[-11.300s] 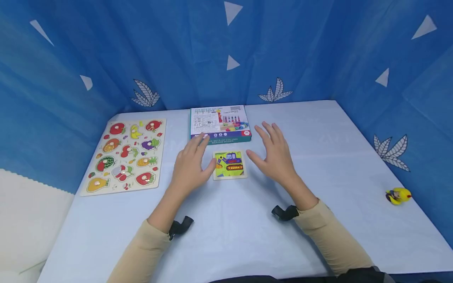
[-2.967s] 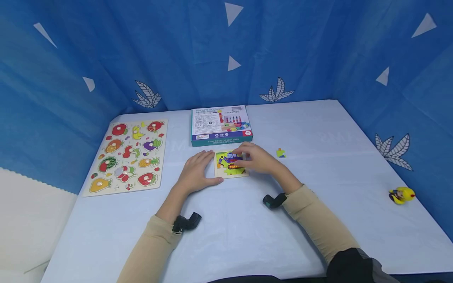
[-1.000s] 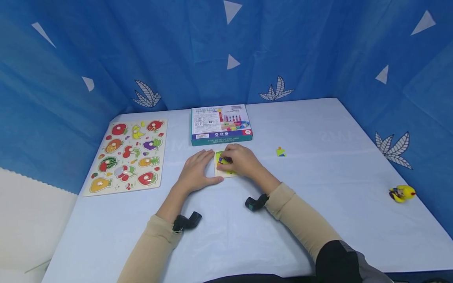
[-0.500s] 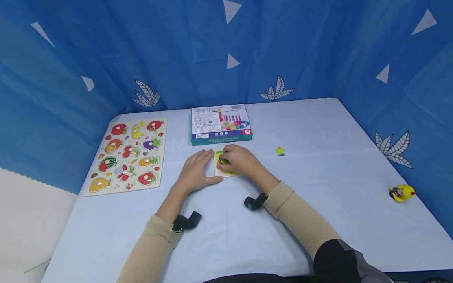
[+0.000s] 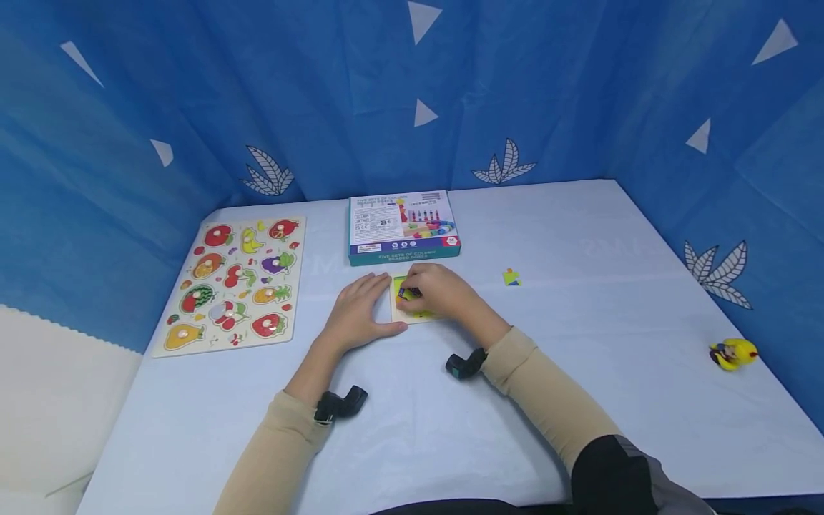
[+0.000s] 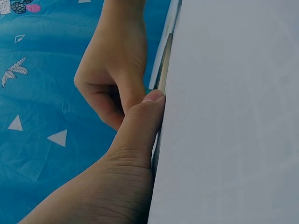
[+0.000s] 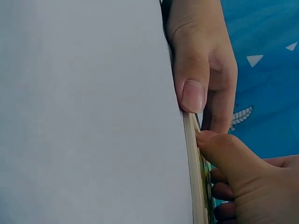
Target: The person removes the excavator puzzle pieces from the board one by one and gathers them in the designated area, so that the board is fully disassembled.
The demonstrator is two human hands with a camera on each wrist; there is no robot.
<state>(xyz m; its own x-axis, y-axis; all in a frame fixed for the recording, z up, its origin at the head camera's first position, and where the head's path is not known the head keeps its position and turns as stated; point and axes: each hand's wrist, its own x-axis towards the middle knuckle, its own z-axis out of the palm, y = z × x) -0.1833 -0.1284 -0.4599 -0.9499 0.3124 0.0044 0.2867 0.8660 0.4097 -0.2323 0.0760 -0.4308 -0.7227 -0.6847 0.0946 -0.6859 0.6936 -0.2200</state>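
A small square wooden jigsaw puzzle with a blue and yellow excavator picture lies flat mid-table. My left hand rests along its left edge, fingers straight, the thumb touching its near left corner. From the right, my right hand bends over the picture with curled fingers and pinches a dark blue puzzle piece at the puzzle's left part. The right thumb lies low over the board in the right wrist view. This hand hides most of the picture. A loose green puzzle piece lies to the right.
Behind the puzzle stands a flat beaded-box carton. A fruit peg board lies at the left. A yellow toy figure sits near the right table edge. Blue curtain surrounds the white table.
Since the earliest frame both hands have come down to the puzzle, and a green piece now lies apart on the table. The right hand has moved left across the picture, holding nearly still this last second.
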